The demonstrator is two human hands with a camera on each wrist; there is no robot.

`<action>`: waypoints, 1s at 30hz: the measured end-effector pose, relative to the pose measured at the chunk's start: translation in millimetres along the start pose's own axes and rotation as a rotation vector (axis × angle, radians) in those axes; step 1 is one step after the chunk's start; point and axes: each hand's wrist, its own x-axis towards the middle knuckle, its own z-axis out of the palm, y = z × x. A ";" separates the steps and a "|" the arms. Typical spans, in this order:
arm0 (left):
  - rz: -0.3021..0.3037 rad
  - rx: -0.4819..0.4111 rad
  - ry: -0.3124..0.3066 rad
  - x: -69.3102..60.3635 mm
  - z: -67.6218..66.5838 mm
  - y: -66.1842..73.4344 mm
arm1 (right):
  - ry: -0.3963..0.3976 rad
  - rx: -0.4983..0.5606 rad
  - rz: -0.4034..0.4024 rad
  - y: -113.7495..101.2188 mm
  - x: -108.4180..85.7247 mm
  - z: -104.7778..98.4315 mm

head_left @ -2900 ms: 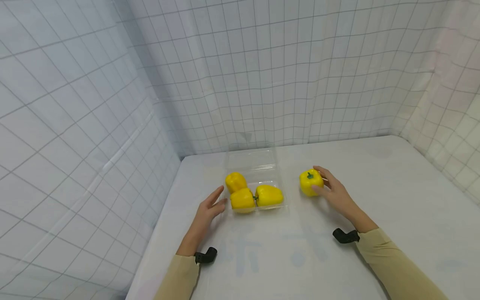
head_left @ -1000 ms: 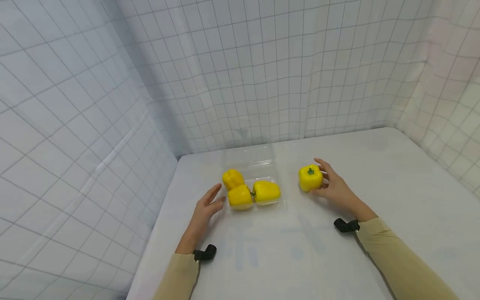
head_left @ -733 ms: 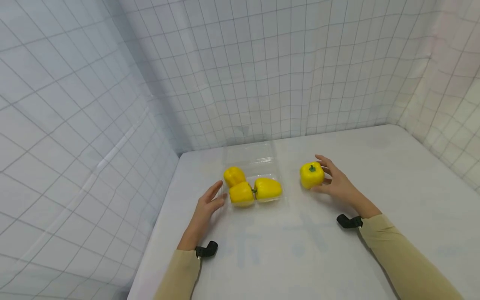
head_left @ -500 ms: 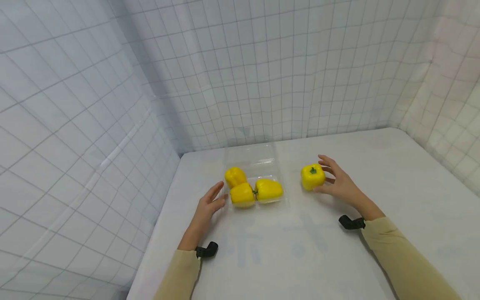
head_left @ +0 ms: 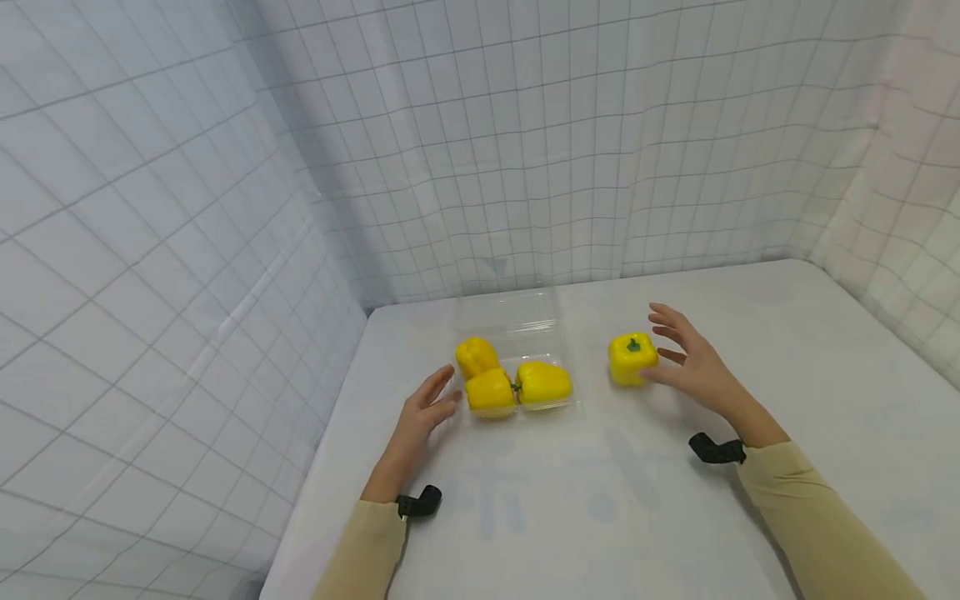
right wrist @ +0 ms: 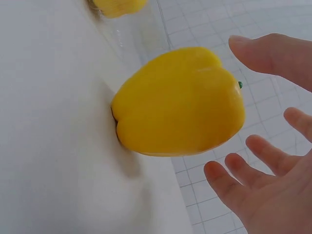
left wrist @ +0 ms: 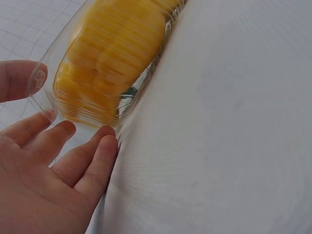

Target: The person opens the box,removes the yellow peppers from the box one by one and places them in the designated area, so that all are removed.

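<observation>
My right hand (head_left: 697,368) is spread just right of a yellow bell pepper (head_left: 632,358) that stands on the table with its green stem up. In the right wrist view, a gap shows between the fingertips and the pepper (right wrist: 180,105). At the left side of a clear plastic clamshell box (head_left: 551,342), my left hand (head_left: 417,421) rests with fingers loosely extended. In the left wrist view its fingertips touch the box's end and rim (left wrist: 48,109). Inside the box lie three more yellow bell peppers: one at back left (head_left: 476,357), one at front left (head_left: 491,392), one at front right (head_left: 543,382).
The box's clear lid (head_left: 506,310) lies folded back behind it, toward the gridded white cloth wall (head_left: 525,167). Another such wall (head_left: 150,292) rises at the left. White cloth covers the table (head_left: 570,517).
My right hand has let go of the standing pepper and moved off to the right, its fingers spreading. The left hand stays beside the box. The head view has shifted slightly.
</observation>
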 end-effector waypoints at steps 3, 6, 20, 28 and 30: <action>-0.007 0.001 -0.012 2.3 1.3 0.2 | 0.007 -0.016 -0.011 11.7 4.4 -4.2; -0.007 0.000 -0.018 2.6 0.9 0.2 | 0.010 -0.037 -0.028 20.8 9.5 -7.5; 0.009 -0.017 -0.022 5.9 -5.2 4.0 | 0.000 -0.143 -0.069 -5.2 29.2 -8.0; 0.007 -0.027 -0.028 5.2 -4.2 3.0 | -0.025 -0.133 -0.118 -17.9 41.0 5.5; 0.009 -0.029 -0.026 4.9 -4.0 2.4 | -0.033 -0.128 -0.127 -21.2 44.1 10.4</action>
